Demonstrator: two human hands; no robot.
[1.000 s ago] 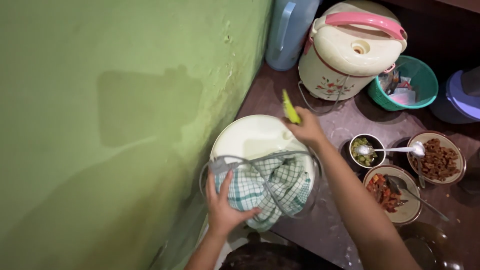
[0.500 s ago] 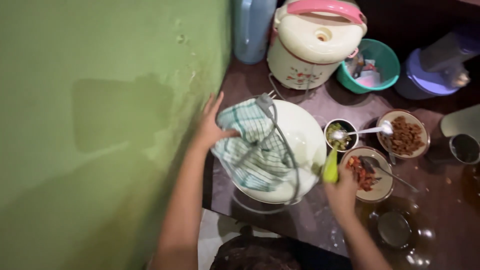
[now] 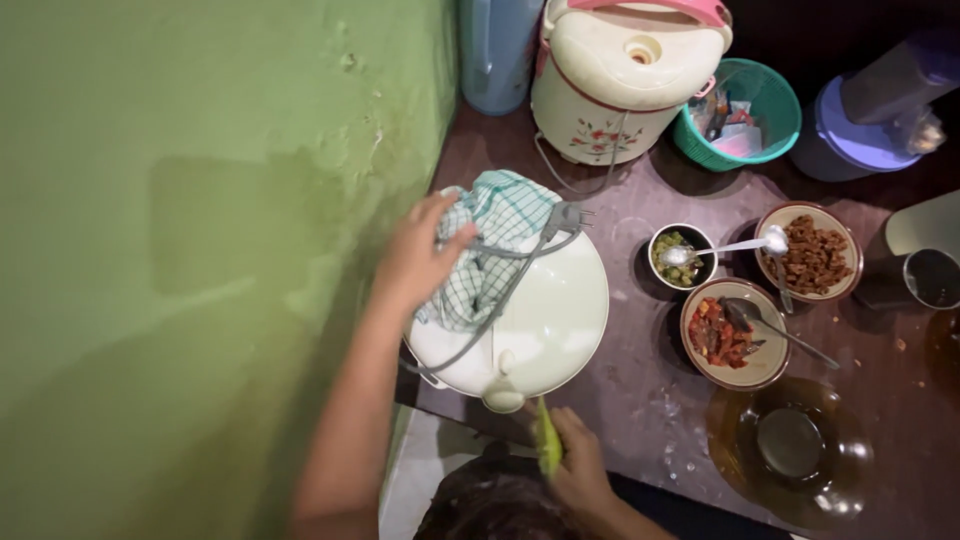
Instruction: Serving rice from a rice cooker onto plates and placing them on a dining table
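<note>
Pressing down on a soft green-and-white checked cloth (image 3: 490, 250), the left hand (image 3: 415, 262) lies spread with fingers loosely curled over the bunched fabric. The cloth rests on the smooth round cream lid of a rice cooker (image 3: 540, 330), near the green wall, with a grey power cord (image 3: 500, 300) looped over it. At the near edge, the right hand (image 3: 580, 470) is closed around the cooker's yellow-green handle (image 3: 546, 440). Right of it sit three small bowls of food on the dark table (image 3: 650, 400).
</note>
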